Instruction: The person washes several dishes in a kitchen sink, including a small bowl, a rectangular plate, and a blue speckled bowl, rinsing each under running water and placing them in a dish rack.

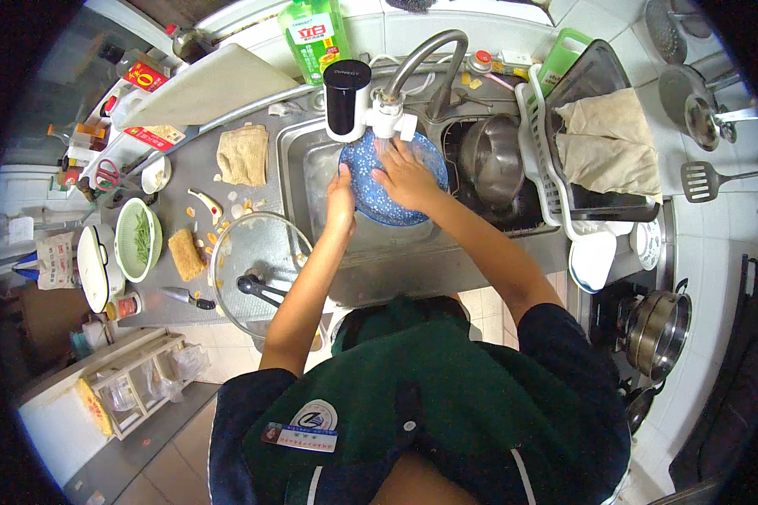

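A blue plate with a white floral pattern [379,196] is held tilted over the left basin of a steel sink [297,183]. My left hand [341,201] grips the plate's left rim. Flat on its face lies my right hand [409,177], fingers pointing up toward the tap. Right above the fingertips is the white outlet of a faucet filter [390,120], with its black-fronted housing [347,95] to the left. Water seems to run from the outlet onto the plate. The plate's lower back is hidden from me.
Left of the sink, a glass lid [227,303], a knife [186,297], a sponge [186,254], a folded cloth [243,154] and food scraps lie on the counter. A steel bowl [493,161] sits in the right basin, beside a white dish rack [546,164]. A curved faucet [426,41] arches behind.
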Motion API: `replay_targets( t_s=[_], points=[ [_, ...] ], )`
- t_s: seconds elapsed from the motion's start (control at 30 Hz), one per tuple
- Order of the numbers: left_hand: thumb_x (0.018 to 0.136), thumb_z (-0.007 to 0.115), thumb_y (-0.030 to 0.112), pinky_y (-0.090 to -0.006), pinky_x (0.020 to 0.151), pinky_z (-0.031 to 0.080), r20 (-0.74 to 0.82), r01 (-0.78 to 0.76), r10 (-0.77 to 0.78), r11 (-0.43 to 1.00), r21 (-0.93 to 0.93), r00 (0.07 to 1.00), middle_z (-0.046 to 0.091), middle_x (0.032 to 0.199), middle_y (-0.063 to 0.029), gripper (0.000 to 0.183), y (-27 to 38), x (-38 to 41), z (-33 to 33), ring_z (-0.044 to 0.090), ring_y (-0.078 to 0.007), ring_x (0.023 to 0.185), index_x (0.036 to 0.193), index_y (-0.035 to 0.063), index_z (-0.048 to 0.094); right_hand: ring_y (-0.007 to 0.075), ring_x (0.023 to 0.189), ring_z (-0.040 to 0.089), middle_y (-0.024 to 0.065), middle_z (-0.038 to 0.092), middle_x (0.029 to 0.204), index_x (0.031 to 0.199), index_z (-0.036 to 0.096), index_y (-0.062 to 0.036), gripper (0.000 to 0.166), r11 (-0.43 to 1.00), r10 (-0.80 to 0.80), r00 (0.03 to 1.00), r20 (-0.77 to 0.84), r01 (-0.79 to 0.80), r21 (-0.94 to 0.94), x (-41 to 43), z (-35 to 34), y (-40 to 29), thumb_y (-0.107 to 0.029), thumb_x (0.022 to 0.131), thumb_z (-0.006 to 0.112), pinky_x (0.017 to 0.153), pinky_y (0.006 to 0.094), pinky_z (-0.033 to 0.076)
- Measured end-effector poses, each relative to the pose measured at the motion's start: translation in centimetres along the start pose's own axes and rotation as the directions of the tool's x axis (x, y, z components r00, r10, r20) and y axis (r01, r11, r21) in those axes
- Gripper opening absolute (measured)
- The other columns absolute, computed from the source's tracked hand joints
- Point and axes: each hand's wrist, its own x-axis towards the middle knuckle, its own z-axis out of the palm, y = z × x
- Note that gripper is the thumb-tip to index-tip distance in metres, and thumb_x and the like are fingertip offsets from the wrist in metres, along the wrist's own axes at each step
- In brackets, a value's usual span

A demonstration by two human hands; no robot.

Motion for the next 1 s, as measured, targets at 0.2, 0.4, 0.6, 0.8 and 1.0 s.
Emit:
replay_targets(
  t_s=[0.2,0.4,0.6,0.8,1.0],
  points=[
    [0.093,0.038,0.044,-0.0352,0.091,0.038,0.205,0.093,-0.091,0.996,-0.003,0.975,0.055,0.116,-0.0118,0.054,0.2,2.7,-0.3,0.053,-0.0211,0.104,0.121,-0.001,0.046,0.0348,0.129,0.028,0.0107,0.019,0.146,0.138,0.028,-0.0095,0.058,0.966,-0.259,0.966,0.025,0.258,0.022,0.6,-0.3,1.9,-0.04,0.09,0.04,0.101,0.0568,0.023],
    [0.092,0.04,0.044,-0.0356,0.093,0.039,0.39,0.201,-0.24,0.97,0.137,0.889,0.054,0.118,-0.0106,0.052,1.2,6.2,-0.5,0.053,-0.0215,0.107,0.123,0.0023,0.046,0.0362,0.126,0.032,0.0151,0.026,0.142,0.136,0.03,-0.0078,0.06,0.956,-0.292,0.956,-0.031,0.291,-0.034,0.0,-0.5,3.4,-0.038,0.088,0.046,0.1,0.0551,0.025],
    [0.093,0.039,0.044,-0.035,0.091,0.039,0.413,0.156,-0.214,0.973,0.169,0.885,0.056,0.115,-0.0108,0.051,1.5,6.4,0.4,0.053,-0.0186,0.104,0.12,0.0021,0.049,0.0382,0.126,0.03,0.0189,0.036,0.135,0.135,0.032,-0.0053,0.063,0.974,-0.214,0.972,-0.091,0.206,-0.09,0.1,-0.2,2.2,-0.042,0.086,0.047,0.099,0.0565,0.025],
    [0.092,0.041,0.044,-0.036,0.095,0.036,0.432,0.211,-0.291,0.952,0.223,0.854,0.051,0.123,-0.0093,0.052,3.2,6.0,1.1,0.048,-0.0199,0.112,0.124,0.0036,0.047,0.0343,0.117,0.041,0.0174,0.041,0.131,0.132,0.037,-0.0039,0.061,0.979,-0.15,0.961,-0.234,0.11,-0.174,0.5,0.3,1.8,-0.044,0.086,0.044,0.102,0.0556,0.021],
    [0.091,0.043,0.044,-0.0341,0.097,0.035,0.412,0.114,-0.201,0.967,0.226,0.889,0.049,0.125,-0.0097,0.054,3.2,6.3,1.0,0.048,-0.0207,0.113,0.126,0.0026,0.044,0.0336,0.129,0.027,0.0193,0.028,0.14,0.135,0.028,0.0008,0.063,0.995,-0.072,0.995,-0.072,0.067,-0.073,0.9,0.0,0.7,-0.039,0.089,0.043,0.103,0.0557,0.018]
  ],
)
